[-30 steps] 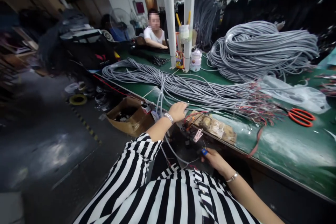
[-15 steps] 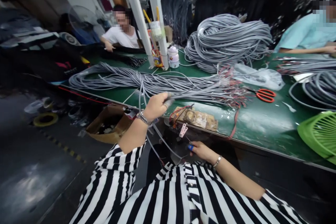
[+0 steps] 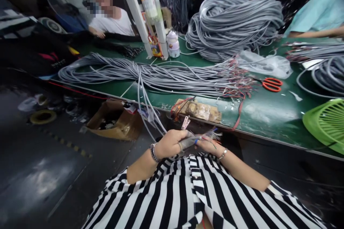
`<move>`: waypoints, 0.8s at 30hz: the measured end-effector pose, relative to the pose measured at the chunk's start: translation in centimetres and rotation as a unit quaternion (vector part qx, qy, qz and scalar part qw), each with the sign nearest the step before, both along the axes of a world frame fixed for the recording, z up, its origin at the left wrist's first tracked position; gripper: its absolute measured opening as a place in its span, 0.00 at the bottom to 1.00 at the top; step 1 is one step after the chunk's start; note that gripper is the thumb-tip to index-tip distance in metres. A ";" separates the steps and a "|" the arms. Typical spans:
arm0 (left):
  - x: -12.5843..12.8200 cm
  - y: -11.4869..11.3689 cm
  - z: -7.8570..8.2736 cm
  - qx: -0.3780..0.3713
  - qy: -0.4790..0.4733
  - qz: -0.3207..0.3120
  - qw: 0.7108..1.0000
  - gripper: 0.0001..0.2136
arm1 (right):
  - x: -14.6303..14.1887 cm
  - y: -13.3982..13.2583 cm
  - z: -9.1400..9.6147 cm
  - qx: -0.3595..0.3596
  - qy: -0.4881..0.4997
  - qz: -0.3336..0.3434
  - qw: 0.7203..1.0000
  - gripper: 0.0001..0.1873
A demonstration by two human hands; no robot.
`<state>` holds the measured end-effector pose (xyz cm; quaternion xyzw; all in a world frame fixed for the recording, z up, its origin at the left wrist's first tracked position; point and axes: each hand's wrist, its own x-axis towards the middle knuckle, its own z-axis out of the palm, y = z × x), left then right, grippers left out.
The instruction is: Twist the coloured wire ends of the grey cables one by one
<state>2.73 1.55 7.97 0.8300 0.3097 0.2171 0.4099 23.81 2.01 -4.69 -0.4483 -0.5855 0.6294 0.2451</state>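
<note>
My left hand (image 3: 171, 144), with a metal watch at its wrist, is closed around the ends of a few grey cables (image 3: 189, 141) in front of my body. Coloured inner wires (image 3: 213, 135) fan out of those ends to the right. My right hand (image 3: 212, 147) meets them from the other side, its fingers bent on the cables and partly hidden beneath. A blue wrap (image 3: 196, 141) shows at its fingertip. Just beyond the hands, a pink clip (image 3: 185, 123) sits at the table edge, by a tape-covered wooden block (image 3: 200, 110).
A long bundle of grey cables (image 3: 161, 75) lies along the green table (image 3: 258, 114); a big cable coil (image 3: 231, 25) is behind. Orange-handled scissors (image 3: 272, 84), a green basket (image 3: 326, 123) and a plastic bag (image 3: 264, 63) are rightward. A cardboard box (image 3: 115, 121) stands below. Two co-workers sit across.
My left hand has come down from above the table toward my body, bringing the cable ends to my right hand. The view has tilted slightly downward.
</note>
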 end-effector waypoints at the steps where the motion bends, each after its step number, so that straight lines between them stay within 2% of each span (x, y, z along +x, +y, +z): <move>1: -0.9 -0.6 -1.2 -0.042 -0.009 0.048 0.998 0.12 | 0.0 -0.1 0.0 0.006 -0.029 0.001 1.000 0.18; 5: -4.7 -2.8 -5.0 -0.162 -0.010 0.232 0.959 0.14 | -0.6 -0.2 0.6 0.033 -0.072 0.013 0.997 0.21; 8: -6.5 -3.9 -6.4 -0.203 -0.060 0.312 0.926 0.15 | -1.4 -0.2 1.5 0.056 -0.060 0.033 0.996 0.22; 12: -6.8 -4.4 -7.4 -0.225 -0.209 0.318 0.897 0.19 | -3.1 0.0 3.1 0.056 0.003 0.059 0.997 0.20; 15: -6.4 -4.2 -8.0 -0.240 -0.330 0.324 0.853 0.22 | -5.0 0.1 4.5 0.044 0.040 0.101 0.993 0.20; 17: -6.3 -3.9 -8.3 -0.255 -0.371 0.325 0.831 0.23 | -6.4 0.2 5.5 0.060 0.048 0.110 0.991 0.20; 21: -6.5 -3.8 -8.9 -0.276 -0.385 0.301 0.827 0.23 | -9.1 0.4 6.6 0.093 0.113 0.056 0.988 0.21; 24: -6.8 -3.9 -9.7 -0.276 -0.379 0.278 0.839 0.22 | -10.5 0.1 6.9 0.063 0.181 0.018 0.981 0.23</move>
